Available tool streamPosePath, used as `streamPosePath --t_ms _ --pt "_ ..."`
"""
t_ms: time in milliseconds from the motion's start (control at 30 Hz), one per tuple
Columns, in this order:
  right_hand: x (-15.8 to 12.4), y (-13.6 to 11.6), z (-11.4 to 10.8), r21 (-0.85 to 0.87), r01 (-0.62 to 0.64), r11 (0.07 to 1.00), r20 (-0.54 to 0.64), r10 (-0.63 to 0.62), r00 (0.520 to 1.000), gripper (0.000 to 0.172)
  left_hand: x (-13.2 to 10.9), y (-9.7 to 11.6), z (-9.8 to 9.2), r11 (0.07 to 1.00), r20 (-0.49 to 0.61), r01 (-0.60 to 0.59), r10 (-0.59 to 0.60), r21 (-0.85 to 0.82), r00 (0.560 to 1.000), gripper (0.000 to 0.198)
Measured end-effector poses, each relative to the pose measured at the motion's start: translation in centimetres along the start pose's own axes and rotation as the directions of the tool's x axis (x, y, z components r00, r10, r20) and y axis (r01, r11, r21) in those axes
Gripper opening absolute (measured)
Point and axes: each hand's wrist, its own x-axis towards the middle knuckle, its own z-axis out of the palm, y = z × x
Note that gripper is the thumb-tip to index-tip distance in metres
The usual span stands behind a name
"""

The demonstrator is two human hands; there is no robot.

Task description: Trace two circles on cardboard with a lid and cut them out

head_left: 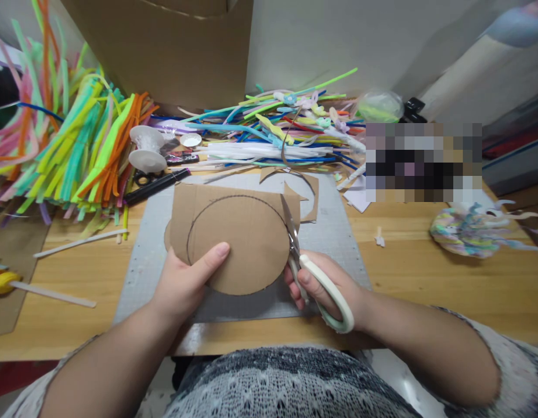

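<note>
My left hand [192, 276] grips a piece of brown cardboard [242, 244] at its lower left, thumb on top and fingers hidden underneath. A dark oval outline is drawn on the cardboard, and its lower right side is cut along the curve. My right hand [323, 281] is closed around white-handled scissors [295, 238], thumb through the large loop. Their blades stand parted at the right edge of the oval, with cardboard between them. Part of another rounded cardboard edge shows under the piece at the left.
A grey cutting mat [142, 278] lies beneath on the wooden table [408, 290]. Cardboard offcuts [310, 191] rest behind the piece. Bundles of pipe cleaners [86, 139] and a white spool [147, 148] stand at the back left. A fuzzy pastel bundle [464, 235] sits at the right.
</note>
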Motion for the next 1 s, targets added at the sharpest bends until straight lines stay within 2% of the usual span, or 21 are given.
streamPosePath --t_ms 233,533,867,1000 --pt "0.14 -0.01 -0.15 0.067 0.051 0.996 0.077 -0.057 0.995 0.050 0.12 0.28 0.08 0.998 -0.001 0.003 -0.003 -0.066 1.000 0.055" --pt "0.12 -0.09 -0.20 0.089 0.067 0.994 0.065 -0.073 0.995 0.049 -0.06 0.33 -0.09 1.000 -0.004 -0.010 0.010 -0.005 1.000 0.054" --pt "0.20 -0.52 -0.37 -0.144 0.106 0.984 0.041 -0.101 0.994 0.045 -0.17 0.17 -0.04 1.000 -0.022 -0.018 0.018 0.002 1.000 0.049" --pt "0.12 -0.35 -0.23 -0.133 0.086 0.987 0.035 -0.082 0.996 0.043 -0.26 0.46 0.34 0.999 -0.032 -0.024 0.025 0.043 0.999 0.047"
